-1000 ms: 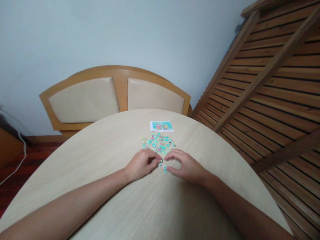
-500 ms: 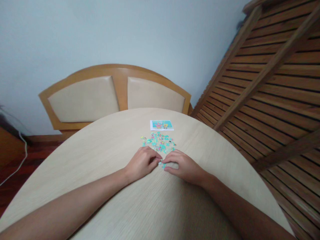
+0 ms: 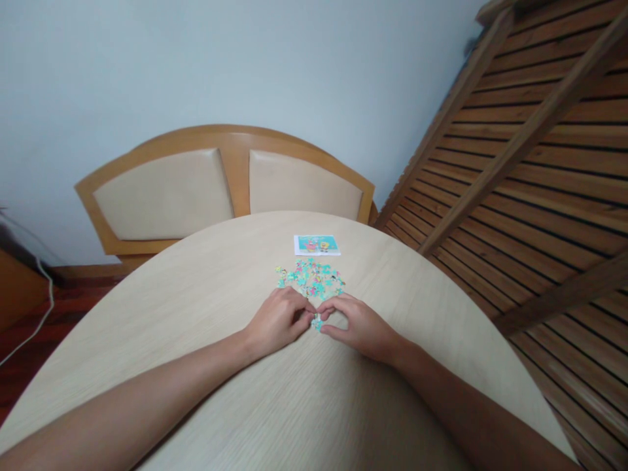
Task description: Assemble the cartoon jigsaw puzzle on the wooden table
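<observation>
A small cluster of jigsaw puzzle pieces [image 3: 316, 324], teal and multicoloured, lies on the table between my two hands. My left hand [image 3: 283, 316] rests at its left side, thumb and fingertips pinched at the cluster's edge on a puzzle piece mostly hidden by the fingers. From the right, my right hand [image 3: 362, 327] curves around the cluster, with its index finger at the far edge and its thumb at the near edge. The two index fingertips almost meet. Just beyond the hands, many loose puzzle pieces [image 3: 316, 280] are spread in a heap.
Behind the heap lies a picture card [image 3: 318, 245] with cartoon figures on teal. All this is on a round pale wooden table [image 3: 206, 281]. A padded headboard-like panel [image 3: 169, 196] stands against the wall, and slatted wood [image 3: 540, 190] leans at the right.
My right hand has shifted slightly left, bringing its index fingertip closer to the left hand. The small cluster sits tighter between the fingers. The loose heap and picture card stay put.
</observation>
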### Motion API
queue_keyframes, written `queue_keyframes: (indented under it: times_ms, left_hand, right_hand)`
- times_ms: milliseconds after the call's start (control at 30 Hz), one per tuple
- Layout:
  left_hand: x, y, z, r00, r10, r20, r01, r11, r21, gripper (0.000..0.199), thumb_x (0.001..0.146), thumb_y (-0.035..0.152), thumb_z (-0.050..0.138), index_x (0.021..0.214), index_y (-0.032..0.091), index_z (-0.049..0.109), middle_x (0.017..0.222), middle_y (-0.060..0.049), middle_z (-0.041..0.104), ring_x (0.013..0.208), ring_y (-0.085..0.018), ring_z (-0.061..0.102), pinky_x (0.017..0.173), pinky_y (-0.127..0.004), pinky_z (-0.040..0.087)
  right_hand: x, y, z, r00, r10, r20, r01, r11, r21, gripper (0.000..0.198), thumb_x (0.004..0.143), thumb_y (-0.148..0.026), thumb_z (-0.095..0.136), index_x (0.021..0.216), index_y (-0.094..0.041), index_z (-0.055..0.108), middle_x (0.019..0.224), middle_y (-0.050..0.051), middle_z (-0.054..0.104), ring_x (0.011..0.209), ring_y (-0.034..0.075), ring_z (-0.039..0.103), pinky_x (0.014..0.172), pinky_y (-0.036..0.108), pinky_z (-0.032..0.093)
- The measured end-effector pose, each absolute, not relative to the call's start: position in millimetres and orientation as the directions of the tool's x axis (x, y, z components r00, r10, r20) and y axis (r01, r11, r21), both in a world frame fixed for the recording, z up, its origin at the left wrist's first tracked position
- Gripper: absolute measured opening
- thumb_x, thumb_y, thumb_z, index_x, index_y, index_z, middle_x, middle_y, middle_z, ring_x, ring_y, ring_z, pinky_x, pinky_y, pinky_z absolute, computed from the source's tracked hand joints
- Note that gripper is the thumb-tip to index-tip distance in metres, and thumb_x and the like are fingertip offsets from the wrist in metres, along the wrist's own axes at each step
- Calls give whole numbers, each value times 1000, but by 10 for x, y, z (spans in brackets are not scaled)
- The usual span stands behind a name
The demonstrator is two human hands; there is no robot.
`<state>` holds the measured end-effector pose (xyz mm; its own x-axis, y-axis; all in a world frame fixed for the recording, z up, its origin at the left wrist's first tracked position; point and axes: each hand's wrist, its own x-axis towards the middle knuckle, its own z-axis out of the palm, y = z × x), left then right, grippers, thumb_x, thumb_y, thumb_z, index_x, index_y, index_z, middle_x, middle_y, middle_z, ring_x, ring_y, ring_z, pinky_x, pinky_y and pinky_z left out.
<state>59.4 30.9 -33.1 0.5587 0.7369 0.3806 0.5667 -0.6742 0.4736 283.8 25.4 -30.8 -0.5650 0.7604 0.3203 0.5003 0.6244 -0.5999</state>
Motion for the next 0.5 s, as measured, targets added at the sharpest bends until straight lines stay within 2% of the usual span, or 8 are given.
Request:
queue_keyframes:
  times_ms: [300,500]
  left_hand:
    - [613,302,-315,554,746,370,564,-663,491,12,91,17,64,91,21,75,82,-1,73,82,-19,65,80,-30,45]
    - [608,283,-299,569,742,353,595,-669,445,11,91,17,64,91,21,74,85,-2,73,86,-19,65,83,-31,45]
  right_hand:
    - [2828,249,-327,-554,768,322,503,617,-605,24,82,-15,77,103,-21,69,97,2,75,97,20,67,90,34,50]
    - [2825,252,-325,-561,762,323,499,623,-602,22,83,-16,76,103,-22,69,98,2,75,98,20,67,91,34,50]
